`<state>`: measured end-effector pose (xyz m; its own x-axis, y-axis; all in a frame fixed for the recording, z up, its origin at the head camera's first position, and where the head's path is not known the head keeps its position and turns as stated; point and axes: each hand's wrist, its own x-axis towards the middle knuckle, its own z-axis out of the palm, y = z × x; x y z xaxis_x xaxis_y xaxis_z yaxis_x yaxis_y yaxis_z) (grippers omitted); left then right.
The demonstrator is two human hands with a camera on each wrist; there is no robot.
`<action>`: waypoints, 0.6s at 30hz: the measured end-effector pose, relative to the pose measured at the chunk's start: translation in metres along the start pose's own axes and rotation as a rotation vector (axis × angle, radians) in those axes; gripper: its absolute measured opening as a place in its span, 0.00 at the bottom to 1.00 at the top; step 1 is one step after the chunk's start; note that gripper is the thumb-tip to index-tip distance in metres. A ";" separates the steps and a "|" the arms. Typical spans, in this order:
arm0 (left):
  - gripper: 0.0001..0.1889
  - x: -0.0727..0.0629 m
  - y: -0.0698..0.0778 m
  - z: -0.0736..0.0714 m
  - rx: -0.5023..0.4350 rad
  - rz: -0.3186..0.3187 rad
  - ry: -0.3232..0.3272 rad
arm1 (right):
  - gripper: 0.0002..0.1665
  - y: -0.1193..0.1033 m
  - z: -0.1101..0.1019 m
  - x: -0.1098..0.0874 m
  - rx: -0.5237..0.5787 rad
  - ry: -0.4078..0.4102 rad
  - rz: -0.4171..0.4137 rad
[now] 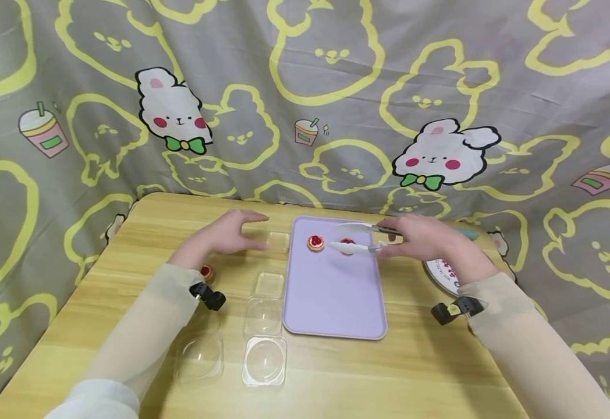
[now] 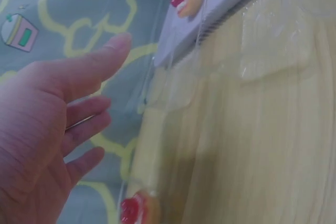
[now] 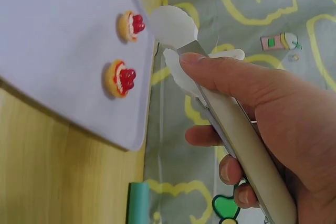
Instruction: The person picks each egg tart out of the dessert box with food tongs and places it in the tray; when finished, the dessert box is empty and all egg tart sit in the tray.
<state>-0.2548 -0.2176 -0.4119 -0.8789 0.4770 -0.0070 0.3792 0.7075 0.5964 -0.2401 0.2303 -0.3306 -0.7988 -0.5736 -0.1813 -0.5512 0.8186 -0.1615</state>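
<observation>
My right hand (image 1: 417, 237) holds a pair of tongs (image 3: 239, 140) with white tips, which are spread apart over the far part of the lilac tray (image 1: 333, 302). Two small fruit tarts with red topping lie on that tray: the left tart (image 1: 315, 242) in full sight, the right tart (image 1: 347, 241) partly behind the tongs. Beside the tray's far left corner is my left hand (image 1: 226, 234), its thumb and fingers apart near a clear plastic container (image 1: 277, 241); whether they touch it I cannot tell. Another tart (image 2: 139, 209) sits near my left wrist, apparently inside clear plastic.
Several clear plastic containers (image 1: 265, 361) stand left of the tray, one large lid or box (image 1: 200, 358) under my left forearm. A round printed plate (image 1: 438, 278) lies partly under my right forearm, near a teal handle (image 3: 138, 203). A patterned curtain (image 1: 252, 116) hangs behind the table.
</observation>
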 end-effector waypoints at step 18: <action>0.40 -0.078 -0.022 -0.024 -0.038 0.023 0.112 | 0.50 -0.049 -0.015 0.008 -0.006 0.050 -0.096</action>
<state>-0.2016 -0.2824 -0.4052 -0.8977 0.4301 0.0957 0.3903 0.6754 0.6257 -0.2235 0.1859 -0.3094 -0.7535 -0.6471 -0.1162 -0.6269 0.7604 -0.1695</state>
